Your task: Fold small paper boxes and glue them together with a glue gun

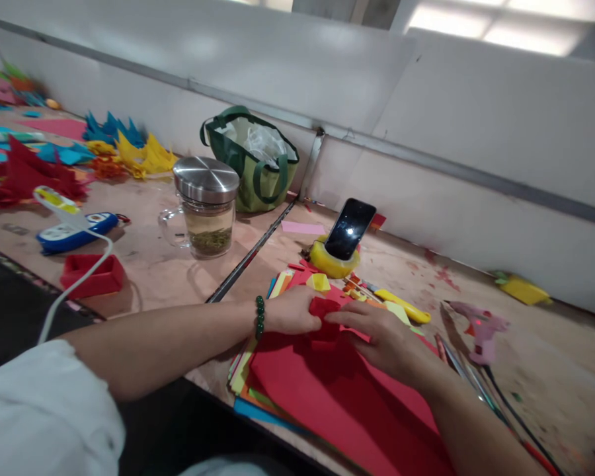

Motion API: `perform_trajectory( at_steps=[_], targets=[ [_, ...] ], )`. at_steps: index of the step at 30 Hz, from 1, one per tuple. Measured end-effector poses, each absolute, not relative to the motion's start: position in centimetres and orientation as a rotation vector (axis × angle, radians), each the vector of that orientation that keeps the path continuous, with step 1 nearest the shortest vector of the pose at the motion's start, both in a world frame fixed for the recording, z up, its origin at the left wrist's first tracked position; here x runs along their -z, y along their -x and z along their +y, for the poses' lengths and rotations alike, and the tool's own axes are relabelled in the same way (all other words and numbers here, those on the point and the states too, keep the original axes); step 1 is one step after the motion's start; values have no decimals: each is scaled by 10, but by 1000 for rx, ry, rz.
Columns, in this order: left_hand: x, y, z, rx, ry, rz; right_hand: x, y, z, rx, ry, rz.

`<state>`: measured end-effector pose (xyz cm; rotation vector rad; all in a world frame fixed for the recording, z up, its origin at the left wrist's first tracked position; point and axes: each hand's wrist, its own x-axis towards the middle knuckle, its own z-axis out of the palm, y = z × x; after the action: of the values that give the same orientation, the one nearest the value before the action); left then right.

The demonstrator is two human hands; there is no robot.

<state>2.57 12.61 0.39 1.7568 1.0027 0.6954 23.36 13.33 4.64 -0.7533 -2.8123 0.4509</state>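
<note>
My left hand (293, 311), with a green bead bracelet on the wrist, pinches a small folded piece of red paper (326, 309). My right hand (381, 336) meets it from the other side, fingers pressed on the same red piece. Both hands rest over a stack of coloured paper sheets (327, 396) with a big red sheet on top, lying at the near edge of the table.
A phone (350, 229) leans in a yellow tape roll. A lidded glass mug (205, 208) and a green bag (250, 158) stand behind. A pink glue gun (480, 327) lies right. A red paper box (93, 275), a blue power strip (74, 231) and folded paper shapes (30, 172) sit left.
</note>
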Motion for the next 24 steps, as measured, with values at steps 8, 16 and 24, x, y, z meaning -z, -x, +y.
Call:
perform_trajectory(
  at_steps=[8, 16, 24],
  targets=[
    [1, -28, 128, -663, -1802, 1023, -46, -228, 126, -394, 882, -2947],
    [-1, -28, 126, -668, -1808, 1010, -50, -226, 124, -577, 965, -2835],
    [-1, -28, 123, -705, -1843, 1009, -50, -222, 121, -586, 1022, -2675]
  ],
)
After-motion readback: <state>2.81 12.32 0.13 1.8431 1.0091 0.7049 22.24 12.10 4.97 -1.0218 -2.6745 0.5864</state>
